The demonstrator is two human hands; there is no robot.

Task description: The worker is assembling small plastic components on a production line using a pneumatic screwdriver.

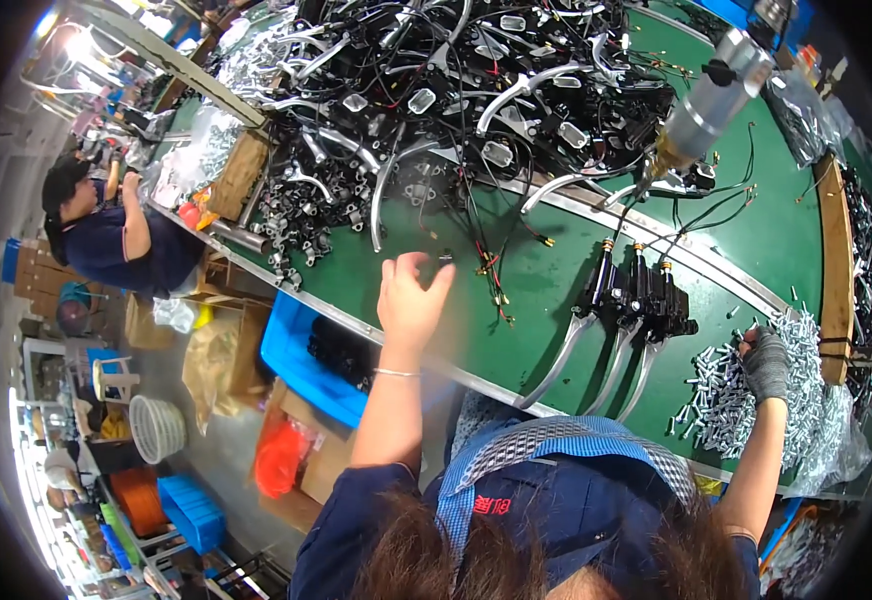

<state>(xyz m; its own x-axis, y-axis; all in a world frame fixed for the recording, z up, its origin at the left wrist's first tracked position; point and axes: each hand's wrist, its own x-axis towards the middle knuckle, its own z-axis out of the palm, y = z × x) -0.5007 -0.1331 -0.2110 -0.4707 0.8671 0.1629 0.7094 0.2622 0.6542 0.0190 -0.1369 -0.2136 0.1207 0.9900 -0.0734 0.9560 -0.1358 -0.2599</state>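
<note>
Over the near left of the green table, my left hand (411, 305) has a small black part (446, 257) at its thumb tip, apparently pinched; its exact kind is unclear. My right hand (766, 370), in a grey fingerless glove, reaches into a heap of silver bolts (716, 395) at the right. Its fingers are curled down, and whatever lies between them is hidden. Between my hands, three black brake lever assemblies (636, 310) lie side by side, their silver levers pointing toward me. Cables with bare connectors (494, 275) trail across the table just right of my left hand.
A large pile of brake levers (446, 90) covers the far side, with small black clamps (306, 215) at its left. A power screwdriver (711, 105) hangs at upper right. A metal rail (696, 235) crosses the table. A blue bin (311, 365) stands below the left edge; a co-worker (121, 225) is far left.
</note>
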